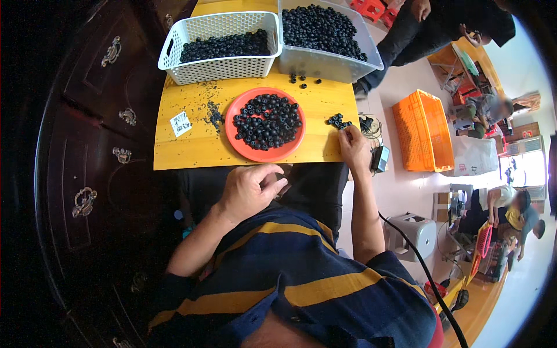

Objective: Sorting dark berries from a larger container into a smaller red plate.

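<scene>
A red plate (241, 146) heaped with small black ring-shaped parts (267, 120) is set at the middle of the yellow tabletop (191, 145), within easy reach of both hands — apparently as the working stock. Bulk supply is kept at the far edge: a white slotted basket (217, 68) on the left and a grey bin (325, 62) on the right, both filled with the same black parts. A few loose parts (301, 80) lie between bin and plate. Black crumbs (213, 113) and a small white label (181, 123) are noted left of the plate.

A small cluster of parts (336, 120) is kept apart at the right edge of the tabletop. The right hand (353, 145) is stretched forward, forearm nearly straight, fingertips pinched together and touching this cluster; whether a part is actually gripped cannot be told.

The left hand (250, 190) is held near the body, below the tabletop's near edge, wrist bent inward, fingers curled closed around a small dark piece (279, 177) — probably one of the parts.

An orange crate (423, 130) stands on the floor to the right.
</scene>
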`<state>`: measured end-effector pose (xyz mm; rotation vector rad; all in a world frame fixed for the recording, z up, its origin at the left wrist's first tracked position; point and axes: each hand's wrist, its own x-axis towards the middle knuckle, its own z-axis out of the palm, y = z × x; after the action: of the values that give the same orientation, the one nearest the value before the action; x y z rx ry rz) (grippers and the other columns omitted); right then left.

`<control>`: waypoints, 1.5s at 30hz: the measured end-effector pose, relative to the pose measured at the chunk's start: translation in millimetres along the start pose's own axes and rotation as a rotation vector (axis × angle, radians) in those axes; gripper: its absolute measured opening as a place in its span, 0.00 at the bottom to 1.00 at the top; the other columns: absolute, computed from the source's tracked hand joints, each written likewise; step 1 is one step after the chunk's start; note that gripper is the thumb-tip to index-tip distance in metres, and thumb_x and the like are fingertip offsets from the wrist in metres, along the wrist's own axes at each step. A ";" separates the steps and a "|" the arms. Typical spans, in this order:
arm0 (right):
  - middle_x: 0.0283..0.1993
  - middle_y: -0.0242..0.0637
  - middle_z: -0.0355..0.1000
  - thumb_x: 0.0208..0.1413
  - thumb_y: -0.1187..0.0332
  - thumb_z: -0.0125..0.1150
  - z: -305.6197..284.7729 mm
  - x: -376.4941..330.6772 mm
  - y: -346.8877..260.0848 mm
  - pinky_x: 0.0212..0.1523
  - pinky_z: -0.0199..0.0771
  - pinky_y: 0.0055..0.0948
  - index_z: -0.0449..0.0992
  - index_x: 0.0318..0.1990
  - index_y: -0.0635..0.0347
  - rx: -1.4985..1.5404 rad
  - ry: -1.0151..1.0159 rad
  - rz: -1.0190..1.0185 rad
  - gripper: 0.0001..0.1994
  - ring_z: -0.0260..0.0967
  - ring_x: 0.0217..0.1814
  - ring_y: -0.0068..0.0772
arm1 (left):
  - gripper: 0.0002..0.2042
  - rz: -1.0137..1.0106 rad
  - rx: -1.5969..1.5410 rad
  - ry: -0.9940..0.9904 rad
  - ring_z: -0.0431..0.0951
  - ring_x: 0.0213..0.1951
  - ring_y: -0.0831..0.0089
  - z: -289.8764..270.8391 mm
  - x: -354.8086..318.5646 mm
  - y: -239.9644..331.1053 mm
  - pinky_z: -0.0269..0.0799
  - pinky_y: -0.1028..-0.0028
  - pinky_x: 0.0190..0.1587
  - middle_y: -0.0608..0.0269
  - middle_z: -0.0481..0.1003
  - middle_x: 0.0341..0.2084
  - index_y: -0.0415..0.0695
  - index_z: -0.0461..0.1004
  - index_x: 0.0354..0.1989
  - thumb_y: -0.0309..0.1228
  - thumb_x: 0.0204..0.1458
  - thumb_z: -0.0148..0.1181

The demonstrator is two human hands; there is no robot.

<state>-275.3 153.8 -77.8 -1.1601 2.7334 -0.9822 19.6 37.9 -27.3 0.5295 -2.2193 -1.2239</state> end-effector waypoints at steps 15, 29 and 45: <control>0.28 0.48 0.77 0.57 0.62 0.61 20.0 14.4 -4.3 0.31 0.75 0.45 0.77 0.36 0.57 0.003 -0.007 -0.153 0.09 0.77 0.31 0.52 | 0.08 -0.022 -0.031 -0.010 0.74 0.19 0.75 -0.6 -1.2 -2.6 0.69 0.73 0.25 0.62 0.74 0.17 0.40 0.78 0.35 0.25 0.47 0.70; 0.26 0.44 0.76 0.57 0.63 0.61 24.6 6.1 -27.7 0.31 0.74 0.43 0.76 0.37 0.57 0.101 -0.037 -0.113 0.09 0.77 0.31 0.50 | 0.08 0.018 -0.008 -0.019 0.76 0.19 0.66 1.7 4.6 3.5 0.70 0.69 0.25 0.60 0.74 0.16 0.42 0.78 0.35 0.29 0.49 0.69; 0.22 0.46 0.74 0.56 0.62 0.63 29.7 -8.0 -38.3 0.29 0.72 0.45 0.78 0.36 0.58 0.119 -0.038 -0.033 0.10 0.74 0.26 0.50 | 0.08 -0.023 -0.002 -0.037 0.76 0.19 0.66 0.1 2.4 5.3 0.71 0.69 0.25 0.59 0.74 0.17 0.41 0.78 0.35 0.27 0.48 0.69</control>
<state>-237.5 122.8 -82.2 -1.1942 2.5945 -1.0980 17.2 39.4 -22.2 0.5369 -2.2488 -1.2567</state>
